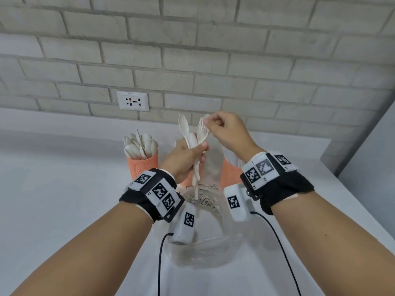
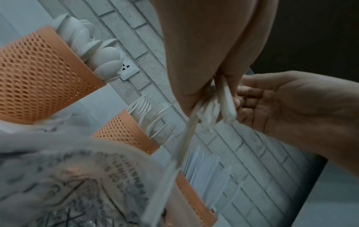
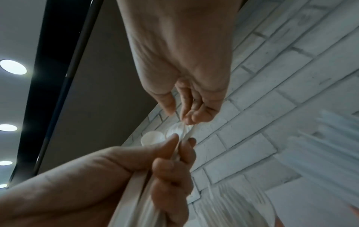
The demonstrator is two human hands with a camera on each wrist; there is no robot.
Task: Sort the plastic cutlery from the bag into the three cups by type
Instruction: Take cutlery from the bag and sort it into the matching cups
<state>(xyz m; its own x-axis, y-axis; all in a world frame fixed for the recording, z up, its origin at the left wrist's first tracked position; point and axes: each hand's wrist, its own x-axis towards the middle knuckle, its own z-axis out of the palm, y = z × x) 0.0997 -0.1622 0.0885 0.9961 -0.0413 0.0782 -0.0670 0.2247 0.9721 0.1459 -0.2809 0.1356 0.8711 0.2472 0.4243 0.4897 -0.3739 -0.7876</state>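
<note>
My left hand (image 1: 198, 149) grips a bunch of white plastic cutlery (image 1: 192, 137), spoons and forks with their heads up, above the clear plastic bag (image 1: 201, 231). My right hand (image 1: 208, 122) pinches the top of one piece in that bunch between thumb and fingertips (image 3: 182, 118); it looks like a spoon. Three orange mesh cups stand behind. The left cup (image 1: 142, 165) holds spoons, the middle cup (image 2: 124, 133) holds forks and is mostly hidden behind my left hand in the head view, and the right cup (image 1: 227, 176) holds knives.
The cups and bag sit on a white counter (image 1: 64, 199) against a grey brick wall with a power socket (image 1: 132, 101). A grey panel (image 1: 367, 150) rises at the right. Black cables (image 1: 159, 263) trail from the wrist cameras over the bag's near side.
</note>
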